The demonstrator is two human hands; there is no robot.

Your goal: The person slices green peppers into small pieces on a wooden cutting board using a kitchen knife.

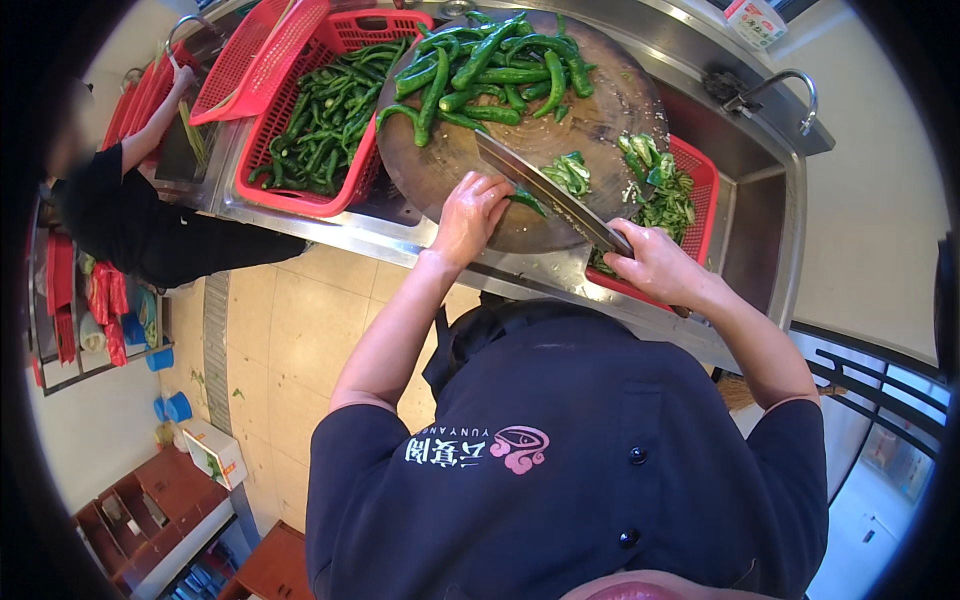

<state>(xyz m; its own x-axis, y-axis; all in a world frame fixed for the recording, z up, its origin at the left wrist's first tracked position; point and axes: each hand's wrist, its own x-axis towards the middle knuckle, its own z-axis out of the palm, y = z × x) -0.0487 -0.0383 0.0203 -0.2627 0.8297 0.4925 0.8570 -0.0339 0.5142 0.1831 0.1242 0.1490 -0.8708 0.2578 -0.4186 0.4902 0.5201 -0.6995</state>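
Observation:
A round wooden chopping block (457, 169) lies before me, with a pile of whole green peppers (487, 71) on its far part. My left hand (472, 214) holds down a green pepper piece (527, 201) near the block's front edge. In my right hand (656, 262) is the handle of a cleaver (551, 191), its blade slanting over the block beside that piece. Sliced pepper (568, 174) lies just beyond the blade, and more cut pieces (645, 157) sit at the block's right edge. A red plastic basket (705, 202) with sliced peppers stands at the right, partly under the block.
Left of the block stands a red basket (251, 161) full of whole green peppers, with another red basket (259, 56) tilted against it. A co-worker (142, 202) stands at the far left by a faucet. A steel sink (757, 217) with a curved faucet (806, 97) is at the right.

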